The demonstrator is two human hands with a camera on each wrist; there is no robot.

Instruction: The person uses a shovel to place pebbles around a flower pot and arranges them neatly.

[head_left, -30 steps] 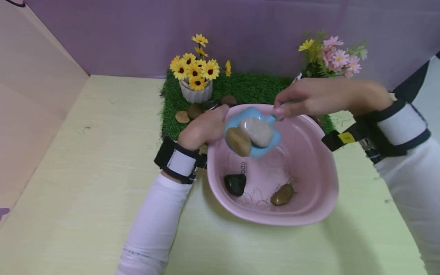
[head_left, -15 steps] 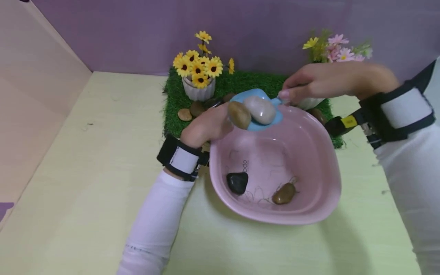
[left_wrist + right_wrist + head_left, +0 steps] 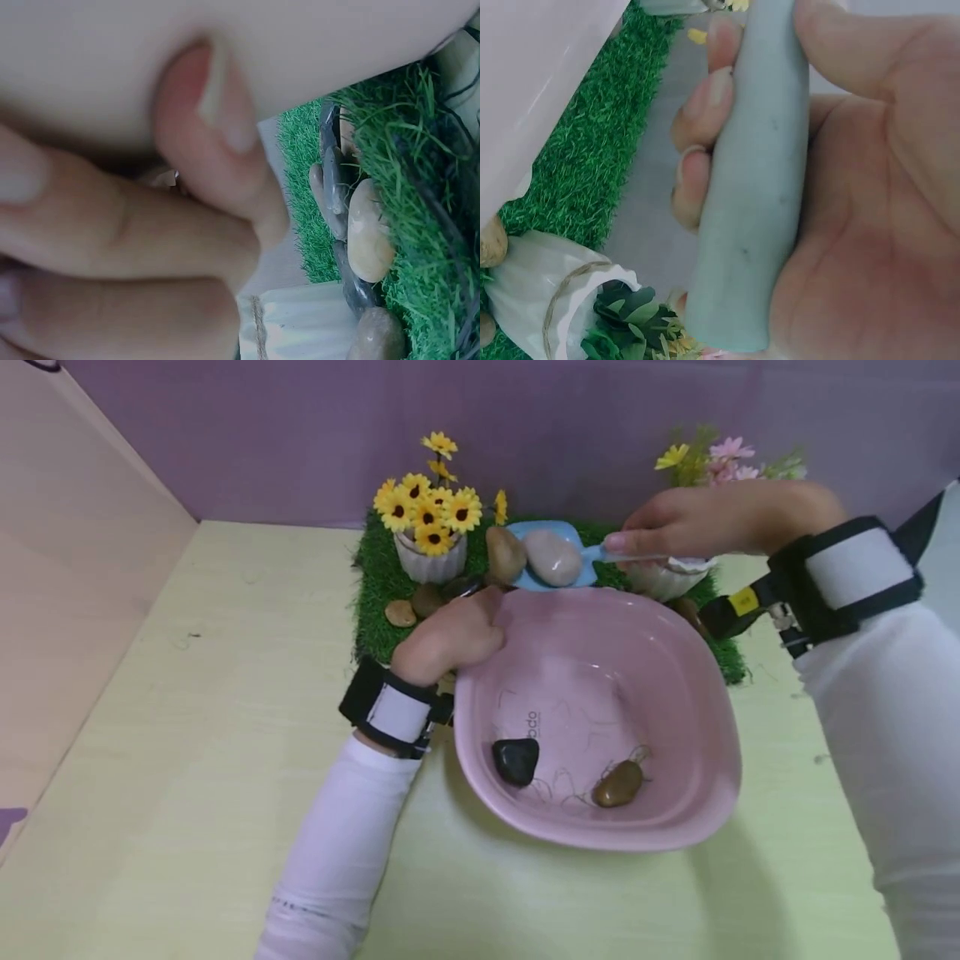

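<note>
My right hand (image 3: 675,522) holds a light blue toy shovel (image 3: 572,532) by its handle; in the right wrist view, the fingers wrap round that handle (image 3: 754,187). Two stones ride on the blade: a pale smooth one (image 3: 553,558) and a tan one (image 3: 506,554) at its left edge. The blade is over the grass mat, just beyond the far rim of a pink basin (image 3: 675,693). With my left hand (image 3: 453,635) I grip the basin's far left rim. Inside the basin lie a black stone (image 3: 516,762) and a brown stone (image 3: 618,783), with thin loose strands.
Behind the basin, a green grass mat (image 3: 371,568) runs along the purple wall. On it stand a white pot (image 3: 431,558) of yellow flowers at left and another white pot (image 3: 660,580) at right, partly behind my hand. Several stones (image 3: 371,232) line the mat.
My right hand has carried the shovel and its two stones away from me, from above the basin to over the mat. The left hand stays at the rim.
</note>
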